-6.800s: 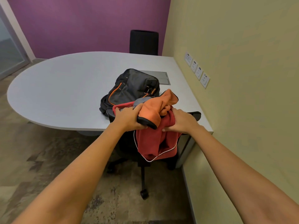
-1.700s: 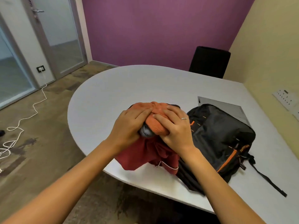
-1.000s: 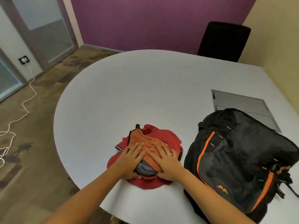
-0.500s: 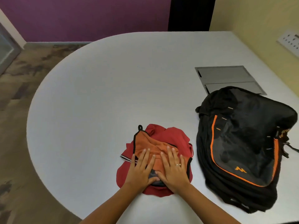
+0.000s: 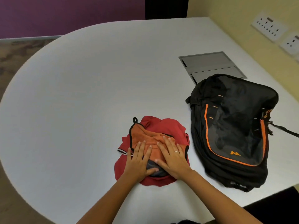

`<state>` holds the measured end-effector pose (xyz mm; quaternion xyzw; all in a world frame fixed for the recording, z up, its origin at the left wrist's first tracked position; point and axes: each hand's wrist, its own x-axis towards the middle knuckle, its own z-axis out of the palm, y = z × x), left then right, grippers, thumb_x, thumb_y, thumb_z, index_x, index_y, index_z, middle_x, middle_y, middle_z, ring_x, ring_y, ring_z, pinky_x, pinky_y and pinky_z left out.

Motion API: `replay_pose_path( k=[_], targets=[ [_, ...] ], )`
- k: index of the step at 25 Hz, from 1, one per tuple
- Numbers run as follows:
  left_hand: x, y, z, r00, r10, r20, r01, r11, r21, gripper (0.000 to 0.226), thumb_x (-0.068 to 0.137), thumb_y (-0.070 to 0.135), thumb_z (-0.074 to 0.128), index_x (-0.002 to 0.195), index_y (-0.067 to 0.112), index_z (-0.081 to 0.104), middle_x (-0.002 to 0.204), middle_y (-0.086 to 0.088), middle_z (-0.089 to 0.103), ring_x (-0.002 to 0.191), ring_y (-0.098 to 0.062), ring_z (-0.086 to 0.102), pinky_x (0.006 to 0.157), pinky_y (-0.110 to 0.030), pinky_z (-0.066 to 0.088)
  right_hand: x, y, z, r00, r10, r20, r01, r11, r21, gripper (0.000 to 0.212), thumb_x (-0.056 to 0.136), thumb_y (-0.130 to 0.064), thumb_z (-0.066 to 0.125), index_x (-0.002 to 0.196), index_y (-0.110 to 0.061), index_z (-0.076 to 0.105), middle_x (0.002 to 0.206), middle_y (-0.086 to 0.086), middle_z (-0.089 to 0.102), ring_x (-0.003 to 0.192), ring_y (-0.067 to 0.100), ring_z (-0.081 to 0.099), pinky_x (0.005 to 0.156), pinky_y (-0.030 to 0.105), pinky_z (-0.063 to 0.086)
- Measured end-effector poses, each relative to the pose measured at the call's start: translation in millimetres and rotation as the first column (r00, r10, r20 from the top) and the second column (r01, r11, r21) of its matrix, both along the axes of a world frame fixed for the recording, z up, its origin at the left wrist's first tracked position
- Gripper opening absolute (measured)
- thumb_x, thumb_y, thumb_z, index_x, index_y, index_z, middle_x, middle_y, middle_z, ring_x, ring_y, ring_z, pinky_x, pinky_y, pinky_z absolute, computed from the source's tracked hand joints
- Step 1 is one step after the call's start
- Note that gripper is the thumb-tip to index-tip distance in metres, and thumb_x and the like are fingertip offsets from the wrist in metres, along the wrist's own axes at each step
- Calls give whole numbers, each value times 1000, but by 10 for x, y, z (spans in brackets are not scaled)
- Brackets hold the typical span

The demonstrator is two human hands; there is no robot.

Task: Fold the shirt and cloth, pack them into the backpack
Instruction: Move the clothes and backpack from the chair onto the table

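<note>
A crumpled red shirt [image 5: 168,126] lies on the white table [image 5: 80,102] near its front edge. An orange cloth [image 5: 142,136] with black trim and a grey patch is bunched on top of it. My left hand [image 5: 139,160] and my right hand [image 5: 171,156] rest flat on the cloth, side by side, fingers spread and pointing away from me. A black backpack [image 5: 234,130] with orange piping lies flat to the right of the pile, apart from it. Whether its zip is open, I cannot tell.
A grey metal cable hatch [image 5: 210,63] is set into the table behind the backpack. Wall sockets [image 5: 268,26] sit on the yellow wall at right. A dark chair back [image 5: 166,7] stands beyond the far edge. A backpack strap [image 5: 284,128] trails right.
I carried the bundle from the chair side to the table, set it down left of the backpack and flattened both hands on it. Since half a second ago the hands have barely moved.
</note>
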<state>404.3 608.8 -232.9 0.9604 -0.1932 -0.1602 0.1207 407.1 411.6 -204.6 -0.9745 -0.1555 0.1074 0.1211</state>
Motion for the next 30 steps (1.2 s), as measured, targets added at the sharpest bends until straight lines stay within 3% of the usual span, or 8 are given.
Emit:
replay_pose_path(
  k=[5, 8, 13, 19, 23, 26, 28, 30],
  targets=[
    [18, 28, 120, 994, 110, 16, -106, 983, -147, 83, 82, 82, 15, 138, 25, 39, 144, -11, 41, 134, -30, 40, 103, -59, 31, 50, -345, 304, 980, -176, 97, 148, 959, 242, 51, 94, -52, 36, 135, -22, 46, 137, -5, 48, 127, 15, 43, 103, 41, 37],
    [23, -51, 217, 963, 254, 87, -227, 944, -241, 77, 88, 74, 9, 129, 21, 47, 141, -7, 40, 132, -26, 36, 104, -52, 27, -5, -707, 360, 908, -382, 175, 325, 902, 283, 46, 92, -47, 44, 128, -19, 50, 130, -3, 52, 122, 17, 44, 96, 40, 38],
    [358, -884, 535, 936, 274, 223, -168, 902, -398, 44, 93, 51, 34, 123, 21, 42, 140, -7, 39, 130, -25, 35, 101, -50, 32, 131, -1753, 421, 728, -650, 219, 639, 759, 129, 51, 92, -32, 57, 136, -9, 44, 142, 11, 41, 133, 32, 32, 98, 58, 34],
    [684, -1398, 694, 957, 51, 287, 50, 941, -335, 44, 90, 33, 51, 130, 14, 44, 144, -11, 36, 132, -29, 35, 104, -48, 38, 130, -1891, 114, 732, -676, -77, 659, 733, -169, 76, 92, -61, 37, 152, -26, 9, 159, 7, 2, 144, 36, 3, 108, 62, 21],
    [1279, -2103, 625, 990, 139, -25, -138, 919, -369, 70, 93, 39, 51, 147, 7, 21, 155, -18, 17, 140, -35, 24, 110, -45, 27, 231, -2074, -54, 733, -661, -161, 619, 747, -243, 75, 91, -67, 22, 147, -35, -17, 158, 2, -21, 144, 38, -16, 106, 70, 9],
    [1676, -2464, 458, 923, 280, -264, -369, 837, -403, 77, 91, 41, 54, 149, 10, 13, 151, -17, 23, 134, -40, 33, 107, -52, 33, 302, -2242, -192, 753, -640, -151, 592, 760, -270, 74, 74, -75, -16, 137, -37, -30, 151, 1, -37, 140, 38, -27, 104, 74, 2],
    [1797, -2668, 356, 896, 266, -354, -422, 756, -500, 79, 91, 39, 55, 150, 14, 8, 148, -16, 28, 133, -38, 36, 109, -51, 33, 325, -2325, -275, 783, -616, -87, 589, 780, -213, 84, 67, -75, -31, 142, -39, -23, 152, 0, -35, 140, 36, -28, 102, 74, -1],
    [1824, -2856, 272, 870, 295, -394, -472, 730, -495, 86, 94, 37, 53, 151, 13, -7, 149, -20, 27, 133, -39, 36, 110, -48, 32, 350, -2416, -318, 789, -613, -43, 597, 781, -184, 77, 85, -71, -12, 151, -34, 4, 160, 3, -7, 144, 36, -10, 100, 75, 5]
  ],
)
